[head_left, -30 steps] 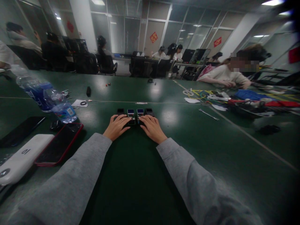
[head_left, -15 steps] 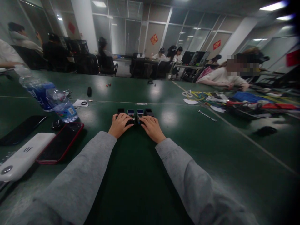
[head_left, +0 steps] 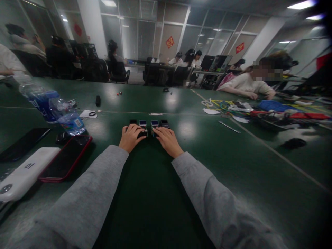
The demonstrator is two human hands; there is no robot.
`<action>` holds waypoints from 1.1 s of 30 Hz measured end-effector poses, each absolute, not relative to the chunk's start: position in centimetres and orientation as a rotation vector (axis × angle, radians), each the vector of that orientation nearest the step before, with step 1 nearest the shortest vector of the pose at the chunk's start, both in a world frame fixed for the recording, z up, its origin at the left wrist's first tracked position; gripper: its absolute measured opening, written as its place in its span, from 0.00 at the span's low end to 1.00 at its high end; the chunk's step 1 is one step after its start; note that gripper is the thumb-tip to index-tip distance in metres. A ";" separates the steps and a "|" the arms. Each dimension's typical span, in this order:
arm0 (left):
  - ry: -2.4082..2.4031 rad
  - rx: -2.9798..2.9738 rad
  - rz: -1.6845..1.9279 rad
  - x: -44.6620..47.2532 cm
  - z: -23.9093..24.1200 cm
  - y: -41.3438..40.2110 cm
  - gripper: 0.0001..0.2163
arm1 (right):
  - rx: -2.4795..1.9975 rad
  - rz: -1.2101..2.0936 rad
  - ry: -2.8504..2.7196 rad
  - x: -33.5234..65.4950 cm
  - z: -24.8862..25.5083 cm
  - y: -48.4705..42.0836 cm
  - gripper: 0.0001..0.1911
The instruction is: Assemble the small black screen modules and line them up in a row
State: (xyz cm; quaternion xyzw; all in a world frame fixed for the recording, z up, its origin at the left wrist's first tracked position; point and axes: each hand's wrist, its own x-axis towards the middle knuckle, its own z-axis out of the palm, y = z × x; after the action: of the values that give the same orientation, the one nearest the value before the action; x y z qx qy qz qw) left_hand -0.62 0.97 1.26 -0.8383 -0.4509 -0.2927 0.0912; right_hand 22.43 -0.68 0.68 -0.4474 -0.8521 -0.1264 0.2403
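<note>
Several small dark box-like devices with little screens stand in a row on the green table [head_left: 155, 193]; their exact kind is too small to make out. My left hand [head_left: 130, 137] curls over the left pair, fingers on top and thumb along the near side. Above its fingertips shows a pale-screened device [head_left: 142, 123], with a black one [head_left: 133, 121] to its left. My right hand [head_left: 168, 140] grips the other pair the same way, a pale-screened device [head_left: 154, 123] and a dark one [head_left: 164, 123]. A narrow gap separates the two pairs. My fingers hide the devices' lower parts.
To the left lie a red-edged phone [head_left: 66, 159], a white power bank [head_left: 28, 173], a black phone [head_left: 23, 143] and plastic bottles [head_left: 74, 121]. A wrench [head_left: 229, 127] and tangled cables [head_left: 230, 105] are at right. A person [head_left: 241, 84] leans on the table beyond the cables.
My left hand and its pair of devices have shifted slightly left, so the gap in the middle of the row is wider. My right hand has barely moved.
</note>
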 end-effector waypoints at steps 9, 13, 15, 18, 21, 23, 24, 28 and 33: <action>-1.569 -2.330 -1.137 -1.2 1.0 1.4 0.32 | -1.413 -0.360 -2.178 22.6 0.2 -0.6 0.28; -1.588 -2.453 -1.053 -1.8 0.0 2.2 0.34 | -1.417 -0.342 -2.214 23.0 -0.3 -0.2 0.24; -1.565 -2.514 -1.012 -2.0 -0.3 2.5 0.32 | -1.401 -0.339 -2.237 23.1 -0.3 -0.1 0.22; -1.543 -2.506 -1.011 -2.0 -0.1 2.3 0.29 | -1.404 -0.344 -2.238 22.9 0.0 -0.3 0.21; -1.505 -2.433 -1.042 -1.7 0.4 1.8 0.27 | -1.403 -0.377 -2.246 22.7 0.4 -0.7 0.21; -1.456 -2.438 -1.013 -1.6 0.7 1.4 0.25 | -1.405 -0.401 -2.244 22.5 0.5 -0.9 0.22; -1.431 -2.454 -0.989 -1.5 0.9 1.3 0.24 | -1.415 -0.409 -2.230 22.5 0.5 -0.9 0.23; -1.372 -2.511 -0.935 -1.4 1.1 1.1 0.19 | -1.453 -0.412 -2.172 22.6 0.3 -0.8 0.22; -1.386 -2.545 -0.978 -1.7 0.8 1.6 0.14 | -1.448 -0.379 -2.188 22.7 0.2 -0.7 0.18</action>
State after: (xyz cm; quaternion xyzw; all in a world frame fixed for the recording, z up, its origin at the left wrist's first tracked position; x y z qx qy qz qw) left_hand -1.67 1.60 0.85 -0.8314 -0.4528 -0.3193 0.0415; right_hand 22.74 -0.71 0.22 -0.5300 -0.8006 -0.1385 0.2429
